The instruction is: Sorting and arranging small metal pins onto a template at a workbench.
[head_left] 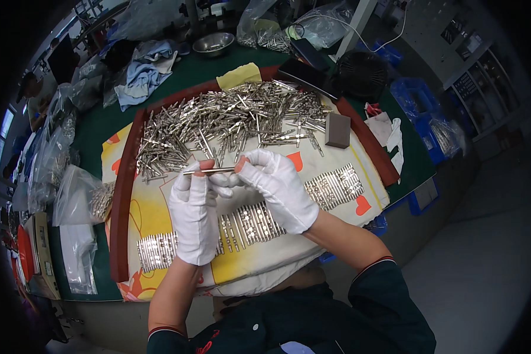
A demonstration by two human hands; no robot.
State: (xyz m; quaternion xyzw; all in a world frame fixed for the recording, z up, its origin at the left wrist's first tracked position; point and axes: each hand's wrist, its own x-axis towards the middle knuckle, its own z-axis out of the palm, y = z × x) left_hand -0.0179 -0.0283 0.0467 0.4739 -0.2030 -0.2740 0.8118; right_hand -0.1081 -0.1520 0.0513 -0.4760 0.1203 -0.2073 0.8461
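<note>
A thin metal pin (209, 171) was pinched at both ends by the gloved left hand (193, 215) and right hand (277, 189), above the yellow cloth (153, 218). Some pins were already laid in a neat row (253, 223); a big loose pile (230, 121) was left. A green table (100, 127), bags and a metal bowl (213, 43) were seen around.

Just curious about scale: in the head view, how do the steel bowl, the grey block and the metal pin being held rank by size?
Largest to smallest:
steel bowl
grey block, though nearer, so unsure
metal pin
</note>
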